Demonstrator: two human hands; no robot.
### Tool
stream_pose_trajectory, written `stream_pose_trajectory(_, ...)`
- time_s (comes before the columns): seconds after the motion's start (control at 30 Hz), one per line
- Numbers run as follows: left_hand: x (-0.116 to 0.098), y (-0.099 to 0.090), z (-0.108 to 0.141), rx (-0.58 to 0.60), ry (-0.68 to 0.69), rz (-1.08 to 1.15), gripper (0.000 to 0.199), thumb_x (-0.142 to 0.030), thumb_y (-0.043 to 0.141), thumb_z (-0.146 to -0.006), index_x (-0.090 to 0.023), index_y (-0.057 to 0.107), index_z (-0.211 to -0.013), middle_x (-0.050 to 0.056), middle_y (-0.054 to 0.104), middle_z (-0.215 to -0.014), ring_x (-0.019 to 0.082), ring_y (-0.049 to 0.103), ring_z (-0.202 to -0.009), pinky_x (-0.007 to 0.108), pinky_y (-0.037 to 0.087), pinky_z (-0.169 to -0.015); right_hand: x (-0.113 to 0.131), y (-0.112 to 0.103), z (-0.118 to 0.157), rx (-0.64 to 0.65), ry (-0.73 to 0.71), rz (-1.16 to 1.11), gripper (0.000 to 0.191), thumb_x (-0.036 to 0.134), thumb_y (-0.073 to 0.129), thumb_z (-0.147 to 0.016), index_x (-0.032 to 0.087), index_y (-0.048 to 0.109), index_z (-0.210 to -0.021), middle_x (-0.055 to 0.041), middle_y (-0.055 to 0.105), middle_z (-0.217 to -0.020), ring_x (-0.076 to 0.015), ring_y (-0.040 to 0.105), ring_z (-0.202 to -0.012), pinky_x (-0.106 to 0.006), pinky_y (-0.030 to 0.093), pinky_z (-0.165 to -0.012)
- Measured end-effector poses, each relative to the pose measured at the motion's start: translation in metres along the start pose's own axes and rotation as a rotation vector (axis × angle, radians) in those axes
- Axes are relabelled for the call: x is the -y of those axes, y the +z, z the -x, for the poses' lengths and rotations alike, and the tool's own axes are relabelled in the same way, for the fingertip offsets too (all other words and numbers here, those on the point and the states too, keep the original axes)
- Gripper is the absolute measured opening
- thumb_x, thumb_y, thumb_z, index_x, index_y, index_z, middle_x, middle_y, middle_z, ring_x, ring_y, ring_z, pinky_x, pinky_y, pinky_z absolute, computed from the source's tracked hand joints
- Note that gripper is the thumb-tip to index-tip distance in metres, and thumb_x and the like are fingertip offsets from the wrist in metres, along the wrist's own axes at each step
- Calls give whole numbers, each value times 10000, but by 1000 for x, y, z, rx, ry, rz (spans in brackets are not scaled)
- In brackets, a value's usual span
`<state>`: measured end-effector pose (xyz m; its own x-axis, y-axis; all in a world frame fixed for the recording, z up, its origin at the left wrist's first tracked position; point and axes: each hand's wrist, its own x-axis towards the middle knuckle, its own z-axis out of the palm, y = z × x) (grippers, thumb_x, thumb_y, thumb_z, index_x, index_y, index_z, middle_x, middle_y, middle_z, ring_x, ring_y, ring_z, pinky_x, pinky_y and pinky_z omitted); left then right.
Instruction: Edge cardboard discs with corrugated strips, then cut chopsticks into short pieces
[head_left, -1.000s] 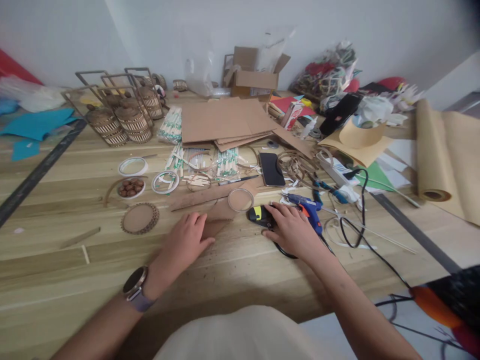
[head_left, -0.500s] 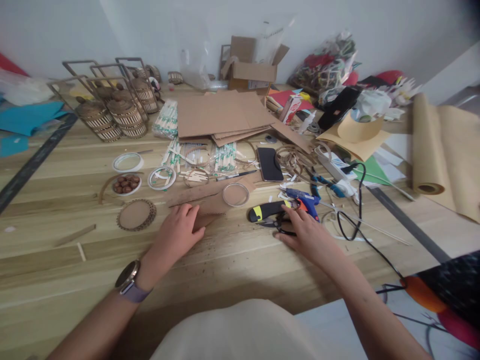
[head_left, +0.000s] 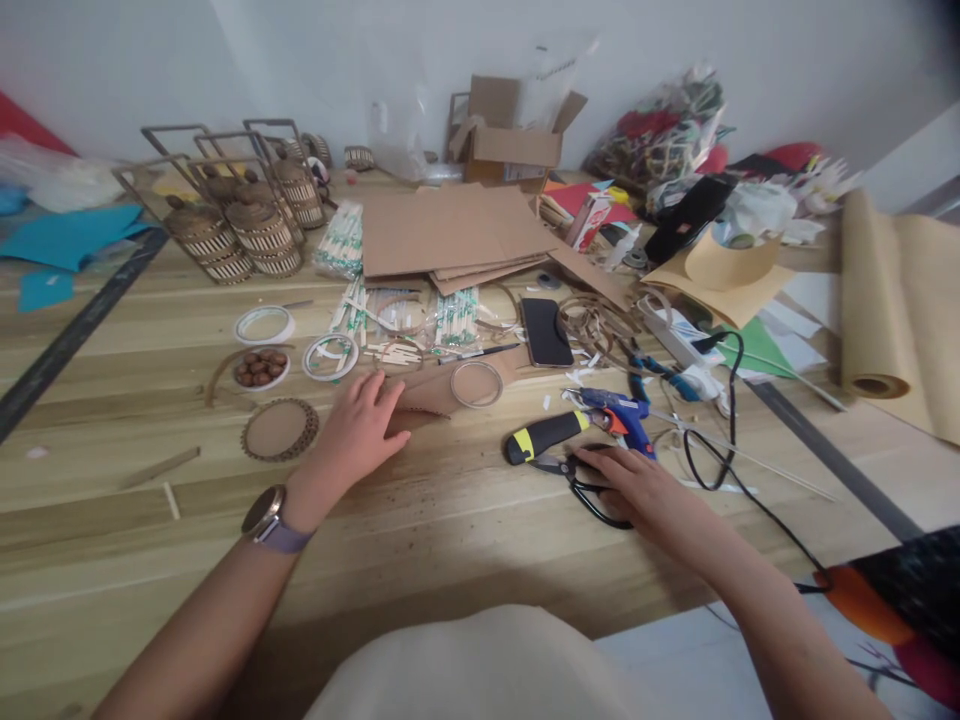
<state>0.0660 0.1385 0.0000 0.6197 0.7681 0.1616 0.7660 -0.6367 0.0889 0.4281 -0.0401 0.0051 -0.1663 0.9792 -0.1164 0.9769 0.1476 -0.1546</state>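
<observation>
My left hand (head_left: 364, 430), with a watch on its wrist, is open, its spread fingers at the left end of a brown cardboard strip (head_left: 427, 388). A round tape ring (head_left: 477, 385) lies on that cardboard. My right hand (head_left: 637, 490) is closed over the handles of black-handled scissors (head_left: 592, 500); part of one loop is hidden under the fingers. The scissors' blades point left, just below a black-and-yellow utility knife (head_left: 547, 436). A blue glue gun (head_left: 619, 412) lies just beyond my right fingers. Left of my left hand sits a round cardboard disc with a corrugated edge (head_left: 279, 430).
A phone (head_left: 546, 332), a bowl of brown balls (head_left: 261, 370) and tape rolls (head_left: 330, 357) lie ahead. Cardboard sheets (head_left: 450, 230), lidded woven baskets (head_left: 262, 235) and a box (head_left: 517, 145) stand behind. A black cord (head_left: 772, 520) and a paper roll (head_left: 870, 300) are at right.
My right hand has moved right and nearer me, onto the scissors' handles, and the scissors have shifted slightly with it. My left hand has risen a little along the cardboard, fingers spread.
</observation>
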Motion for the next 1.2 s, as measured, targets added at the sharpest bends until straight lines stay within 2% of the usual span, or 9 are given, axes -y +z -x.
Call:
stream_pose_trajectory(0.2,7,-1,-5,80,-9,-19,538,-339,642,-855,-76,538,-1313,203,638,-1176,362,602,-1090,474,490,-945,-2,-7,-2,-41,24,62,479,177,513,-896,216,568,-1370,-122,702,-1187,-276,708,-963,-403,574,-800)
stream_pose_trajectory(0.37,-5,-7,2,120,-64,24,392,-311,623,-841,-128,593,-1185,154,606,-1082,317,648,-961,402,528,-808,28,-37,-48,-217,-44,133,339,296,502,-962,178,648,-1245,-134,720,-1065,-287,682,-950,-413,529,-823)
stream_pose_trajectory(0.53,-15,-14,3,220,-128,108,364,-283,647,-821,-130,595,-1148,173,648,-1087,350,648,-1036,411,515,-844,70,-34,-122,-64,-169,136,340,279,564,-951,183,612,-1274,-127,677,-1200,-273,618,-1103,-366,450,-908)
stream_pose_trajectory(0.63,-18,-22,3,299,-191,174,440,-264,657,-801,-147,563,-1214,187,670,-1179,362,646,-1087,422,509,-871,85,-27,-147,21,-204,180,231,218,566,-936,153,665,-1134,-137,692,-1135,-267,612,-1094,-333,421,-880)
stream_pose_trajectory(0.83,3,-42,17,472,-336,425,554,-408,611,-768,-147,580,-1255,151,699,-1200,380,655,-1073,405,504,-847,76,-45,-137,-22,-182,196,210,209,464,-979,149,641,-1077,-116,705,-1040,-233,646,-985,-305,404,-816)
stream_pose_trajectory(0.9,11,-47,27,508,-369,694,566,-479,605,-742,-160,608,-1210,130,692,-1217,350,644,-1070,371,498,-847,68,-54,-129,-52,-105,213,232,222,428,-996,142,637,-1054,-122,696,-1016,-237,652,-945,-306,399,-779)
stream_pose_trajectory(1.03,7,-55,43,542,-479,1212,528,-596,503,-791,-161,650,-1050,80,707,-894,206,607,-672,278,428,-561,64,-56,-124,30,-15,193,212,207,442,-981,147,645,-1000,-109,700,-987,-223,664,-892,-288,394,-733)
stream_pose_trajectory(1.1,0,-57,46,521,-526,1305,518,-603,506,-800,-159,651,-1023,44,660,-773,155,528,-576,251,371,-507,69,-53,-127,72,-18,169,190,192,467,-964,157,652,-989,-101,710,-998,-210,672,-879,-276,396,-720)
stream_pose_trajectory(1.2,-1,-60,48,507,-521,1283,486,-556,649,-717,-188,672,-1034,46,680,-876,166,556,-673,227,388,-521,75,-47,-132,60,9,165,199,192,468,-962,163,663,-988,-107,722,-993,-209,683,-880,-271,408,-722)
